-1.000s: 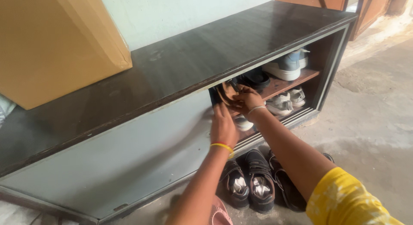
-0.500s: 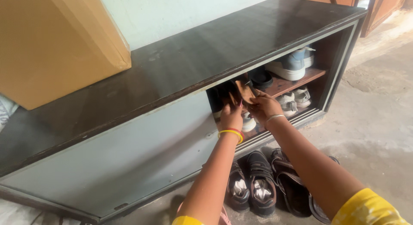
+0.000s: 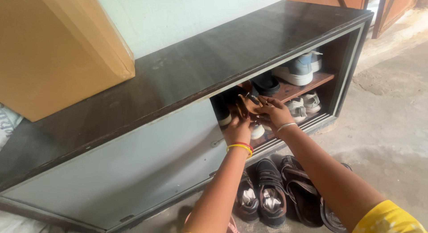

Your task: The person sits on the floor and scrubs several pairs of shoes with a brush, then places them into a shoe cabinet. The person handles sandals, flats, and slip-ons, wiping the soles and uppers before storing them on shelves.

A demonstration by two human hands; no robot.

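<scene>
Head view shows both hands at the open side of a low shoe cabinet [image 3: 178, 77]. Right hand [image 3: 274, 111] and left hand [image 3: 238, 128] are both closed on a brown sandal [image 3: 246, 103] at the upper shelf's edge. It looks light and flexible, with loose straps, so the sole seems the surest grip. Dark shoes [image 3: 263, 193] stand on the floor below.

The person is wearing yellow and red bangles on the left wrist [image 3: 240, 147], a thin silver bangle on the right wrist [image 3: 286, 125], and yellow sleeves [image 3: 388, 217].
</scene>
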